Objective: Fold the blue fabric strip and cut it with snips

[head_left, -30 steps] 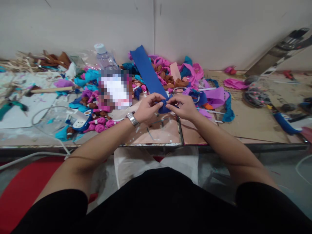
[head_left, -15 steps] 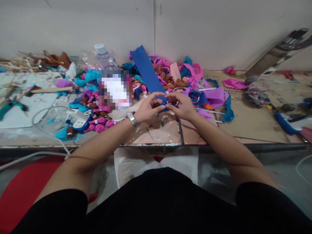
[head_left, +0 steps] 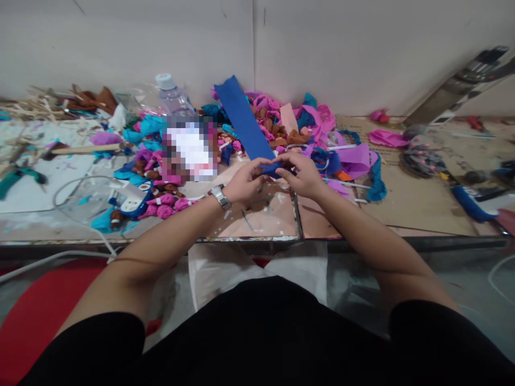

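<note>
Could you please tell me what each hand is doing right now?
Left hand: closed on the near end of the blue strip.
Right hand: fingers pinching the same end, beside the left hand.

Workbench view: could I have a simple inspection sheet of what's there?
Surface: table stained, dotted with scraps
Things in hand: folded blue piece; blue strip reaches the fingers, join unclear
Clutter: crumpled coloured pieces, bottle, wooden-handled tool
Hands: left hand and right hand pinch the folded blue piece
Cables: white cables at left, one looping over the table
Surroundings: pale wall behind; no other person seen
</note>
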Tool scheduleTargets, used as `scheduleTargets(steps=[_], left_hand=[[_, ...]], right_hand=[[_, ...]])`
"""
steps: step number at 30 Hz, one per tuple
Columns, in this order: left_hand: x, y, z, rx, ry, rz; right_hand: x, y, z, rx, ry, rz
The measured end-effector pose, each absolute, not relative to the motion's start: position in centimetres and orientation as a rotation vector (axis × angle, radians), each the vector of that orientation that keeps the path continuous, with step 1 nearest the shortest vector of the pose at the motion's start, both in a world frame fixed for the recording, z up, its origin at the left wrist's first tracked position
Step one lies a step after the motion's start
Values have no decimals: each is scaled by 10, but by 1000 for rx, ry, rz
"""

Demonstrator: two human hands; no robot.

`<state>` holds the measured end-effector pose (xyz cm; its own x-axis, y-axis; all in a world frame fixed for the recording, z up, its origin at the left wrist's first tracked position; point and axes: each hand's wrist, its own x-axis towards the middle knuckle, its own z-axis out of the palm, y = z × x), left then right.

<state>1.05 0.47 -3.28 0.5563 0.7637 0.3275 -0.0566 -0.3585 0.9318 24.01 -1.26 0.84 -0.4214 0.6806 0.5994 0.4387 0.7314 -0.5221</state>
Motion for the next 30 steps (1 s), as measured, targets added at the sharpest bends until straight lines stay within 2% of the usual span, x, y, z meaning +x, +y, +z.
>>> scheduleTargets(steps=[6, 17, 30], left_hand=[[8, 3, -24, 1908, 662, 1078], [14, -4, -13, 1569, 549, 1106], [12, -4, -9, 1599, 617, 1192]], right_hand=[[244, -10, 9, -893, -2061, 331], [239, -15, 8, -863, -2060, 411], [237, -21, 17, -880, -2054, 433]])
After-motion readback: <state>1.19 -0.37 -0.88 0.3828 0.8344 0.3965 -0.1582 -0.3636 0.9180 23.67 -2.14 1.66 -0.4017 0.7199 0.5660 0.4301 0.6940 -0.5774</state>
